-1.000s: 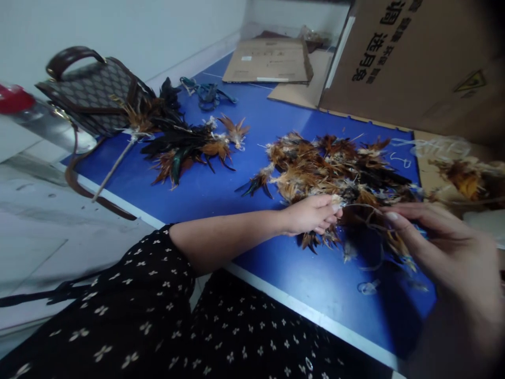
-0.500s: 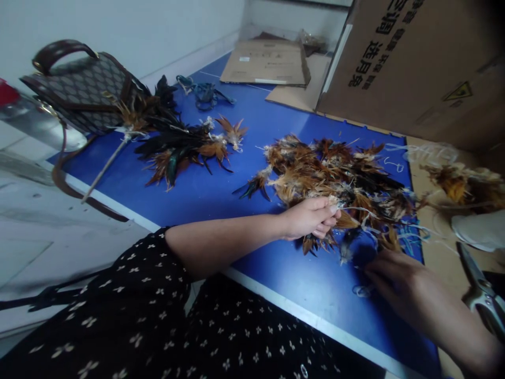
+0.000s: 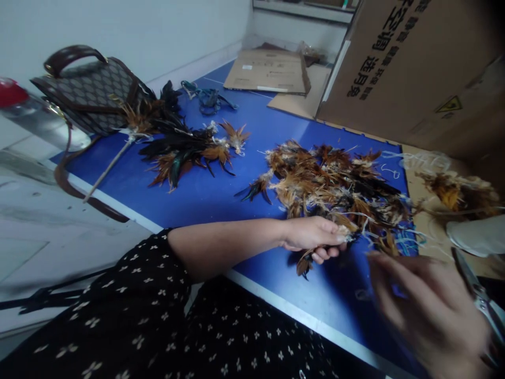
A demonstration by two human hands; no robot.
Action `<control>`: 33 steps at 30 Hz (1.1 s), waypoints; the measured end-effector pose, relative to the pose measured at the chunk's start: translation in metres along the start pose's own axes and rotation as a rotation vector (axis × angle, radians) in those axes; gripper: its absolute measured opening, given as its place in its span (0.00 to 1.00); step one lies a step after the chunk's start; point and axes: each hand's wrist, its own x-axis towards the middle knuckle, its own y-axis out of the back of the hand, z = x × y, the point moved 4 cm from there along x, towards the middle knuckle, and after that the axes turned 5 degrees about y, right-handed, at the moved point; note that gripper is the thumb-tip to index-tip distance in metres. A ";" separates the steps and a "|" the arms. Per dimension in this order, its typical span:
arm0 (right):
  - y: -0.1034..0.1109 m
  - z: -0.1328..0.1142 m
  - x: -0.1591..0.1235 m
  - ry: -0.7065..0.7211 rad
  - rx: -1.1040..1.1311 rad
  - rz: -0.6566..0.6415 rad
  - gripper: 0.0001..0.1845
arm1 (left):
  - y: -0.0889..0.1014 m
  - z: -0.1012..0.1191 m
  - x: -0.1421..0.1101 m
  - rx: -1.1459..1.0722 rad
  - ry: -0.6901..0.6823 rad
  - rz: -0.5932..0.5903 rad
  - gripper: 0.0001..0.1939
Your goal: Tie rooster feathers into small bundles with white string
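My left hand (image 3: pixel 311 234) is closed around a small bunch of feathers (image 3: pixel 303 264). Its brown tips poke out below my fingers, and the pale bound end shows by my thumb. Close by on the right, my right hand (image 3: pixel 430 305) is raised and blurred, thumb and forefinger drawn together; whatever they may pinch is too small to make out. Behind my left hand lies a pile of brown and black feather bunches (image 3: pixel 315 171). White string (image 3: pixel 363 216) trails over the pile's near right side.
A stick with dark feathers (image 3: pixel 114 163) lies at left, near a patterned handbag (image 3: pixel 94 97) and a red-capped bottle (image 3: pixel 43 121). Scissors (image 3: pixel 477 289) are at the right edge, beside a white cylinder (image 3: pixel 473 234). A large cardboard box (image 3: pixel 394 100) stands behind, with flat cardboard (image 3: pixel 268 71) beside it.
My left hand has moved slightly down and right with its feather bunch, apart from more of the pile. My right hand has risen toward the camera. The view has shifted a little.
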 end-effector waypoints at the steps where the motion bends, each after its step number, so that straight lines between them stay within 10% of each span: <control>1: -0.014 -0.019 0.007 0.139 -0.034 -0.001 0.27 | 0.000 -0.002 0.000 0.012 0.028 0.002 0.20; 13: -0.053 -0.035 0.002 0.275 -0.153 -0.108 0.26 | -0.001 0.008 -0.002 -0.079 -0.043 0.093 0.22; 19: -0.037 -0.027 0.018 -0.011 0.024 0.129 0.34 | -0.001 0.013 -0.004 -0.118 -0.093 0.053 0.18; 26: -0.065 0.020 0.045 -0.324 0.467 -0.237 0.26 | 0.002 0.025 -0.008 -0.091 -0.196 0.057 0.17; 33: -0.026 0.041 0.076 -0.443 0.427 -0.240 0.28 | 0.010 0.037 -0.011 -0.061 -0.294 0.159 0.14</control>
